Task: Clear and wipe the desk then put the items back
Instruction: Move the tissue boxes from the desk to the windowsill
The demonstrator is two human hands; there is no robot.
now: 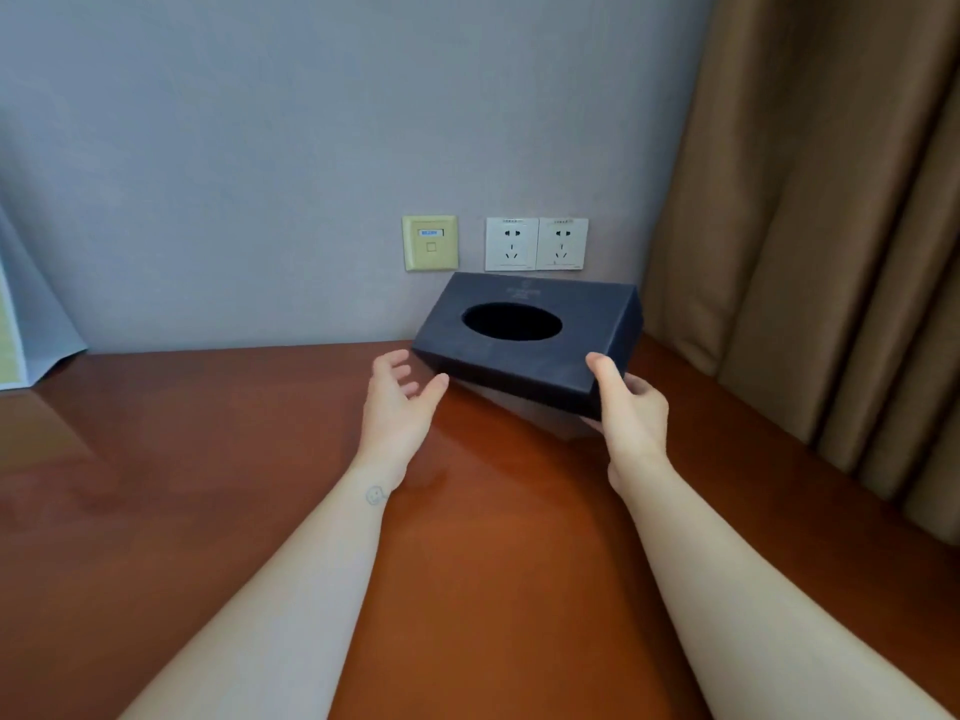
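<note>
A person's two bare forearms reached forward over a glossy reddish-brown wooden desk (493,537), seen from a camera worn on the head.

The right hand (631,413) gripped the near right corner of a dark navy rectangular tissue box (519,363) with an oval opening in its top. The thumb lay on the top face and the fingers curled underneath. The tissue box sat toward the far right of the desk, close to the wall, and was tilted, with its top face angled toward the camera. Its near edge was lifted off the desk; whether its far edge rested on the surface could not be told.

The left hand (397,402) was open just left of the box, fingers spread and relaxed, holding nothing. Its thumb tip was at the box's near left corner; whether it touched could not be told.

Behind the box, on the grey-blue wall (260,148), were two white power sockets (536,244) side by side, and to their left a pale yellow data port plate (430,243). Tan fabric curtains (831,226) hung along the right side. At the far left edge, a light blue sheet (36,314) leaned against the wall.
</note>
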